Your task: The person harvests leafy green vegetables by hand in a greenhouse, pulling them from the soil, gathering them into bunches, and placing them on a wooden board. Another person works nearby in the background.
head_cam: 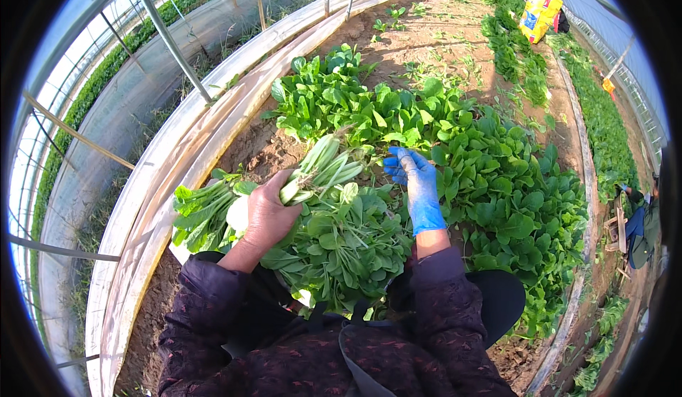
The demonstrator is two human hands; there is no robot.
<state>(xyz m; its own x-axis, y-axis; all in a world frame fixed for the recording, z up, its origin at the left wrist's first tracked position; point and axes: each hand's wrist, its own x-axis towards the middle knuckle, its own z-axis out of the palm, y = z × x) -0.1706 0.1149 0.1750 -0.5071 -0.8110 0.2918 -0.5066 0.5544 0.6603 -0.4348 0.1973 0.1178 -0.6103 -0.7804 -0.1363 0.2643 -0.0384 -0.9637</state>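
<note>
My bare left hand [270,205] grips a bunch of leafy greens [325,168], its pale stems and thin roots pointing up and away from me. Right of it, my right hand [414,178] wears a blue glove dusted with soil. Its fingers are half curled at the edge of the growing greens [389,114], and whether something small sits in them is hidden. Below and between both hands lies a heap of pulled greens [346,242]. More cut greens [205,213] lie left of my left wrist, leaves toward the plastic sheeting.
Plastic sheeting [176,136] and metal poles [170,40] border the left side. Standing greens [511,205] fill the right. Beyond is bare soil [415,40] with scattered leaves. A yellow printed sack [541,13] stands far right; another person [642,232] is at the right edge.
</note>
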